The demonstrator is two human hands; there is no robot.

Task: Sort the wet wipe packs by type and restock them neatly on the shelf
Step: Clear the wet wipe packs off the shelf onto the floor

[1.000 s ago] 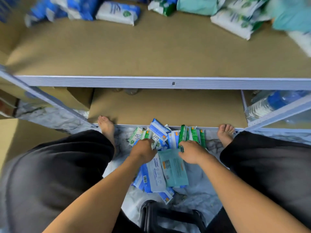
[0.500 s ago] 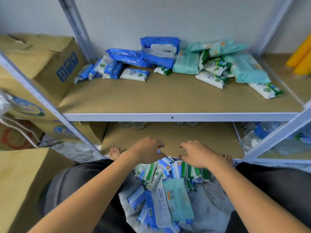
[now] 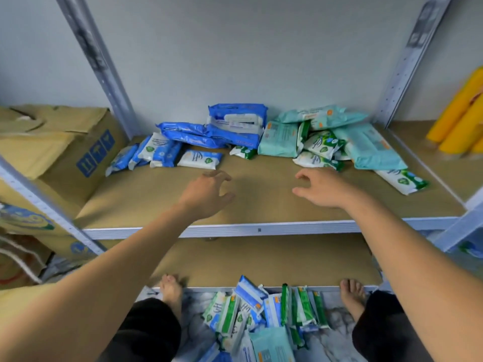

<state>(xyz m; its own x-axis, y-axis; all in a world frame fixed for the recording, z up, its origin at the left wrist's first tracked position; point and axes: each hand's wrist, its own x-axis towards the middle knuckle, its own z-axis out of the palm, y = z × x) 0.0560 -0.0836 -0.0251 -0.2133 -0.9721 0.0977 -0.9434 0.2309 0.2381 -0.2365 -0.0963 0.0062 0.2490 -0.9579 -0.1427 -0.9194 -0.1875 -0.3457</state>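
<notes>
Both empty hands (image 3: 264, 192) hover, seemingly, over shelf (image 3: 261, 210).

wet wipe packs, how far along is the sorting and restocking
Early stage. Done: blue packs lie loosely on the shelf at back left, teal and green packs at back right, roughly grouped but untidy. In hand: nothing; the left hand and right hand hover open over the bare front. Left: the pile on the floor and neatening the rows.

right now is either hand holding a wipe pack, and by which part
Nothing is held. The left hand and right hand are both open and empty above the shelf, short of the packs.
</notes>
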